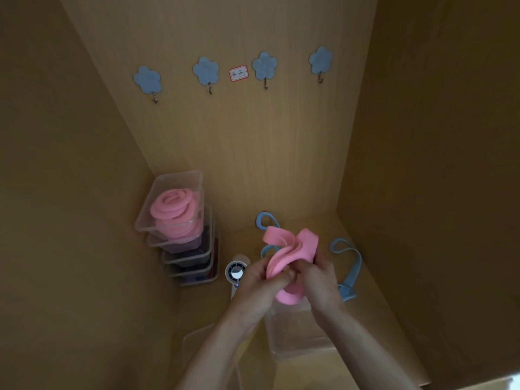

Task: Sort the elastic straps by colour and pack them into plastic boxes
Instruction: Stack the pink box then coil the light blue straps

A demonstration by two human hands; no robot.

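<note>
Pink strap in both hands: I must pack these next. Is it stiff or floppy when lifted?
Probably floppy: the pink strap bends in soft folds between the left hand and right hand. Likely springy: its loops fan open above the grip.

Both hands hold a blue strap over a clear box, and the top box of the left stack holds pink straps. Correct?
Not quite: the strap in the left hand and right hand is pink, not blue, as the head view shows. The rest stands.

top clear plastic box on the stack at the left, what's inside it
The top clear plastic box holds coiled pink elastic straps, several layers deep. How many cannot be counted; the lower coils hide under the upper ones.
</note>
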